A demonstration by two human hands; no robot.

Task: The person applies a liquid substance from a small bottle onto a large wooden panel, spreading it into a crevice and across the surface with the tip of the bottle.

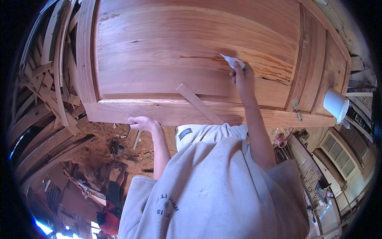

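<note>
A wide wooden door panel [159, 47] with raised frame edges lies before me. My right hand [243, 79] is closed around a small white glue bottle [234, 62] held above the panel. The bottle's narrow nozzle points to the far left, near dark streaks in the grain. Whether the tip touches the wood I cannot tell. My left hand [144, 124] rests at the panel's near edge, thumb and fingers stretched out, holding nothing. Between my hands a thin flat strip of wood [199, 103] lies slantwise across the near rail.
On the right end of the panel are a white tub [336, 104] and a small putty knife [297, 109]. Stacked timber offcuts [47, 79] crowd the left. Sawdust [99, 139] covers the floor, where a person in red [109, 219] is partly visible at lower left.
</note>
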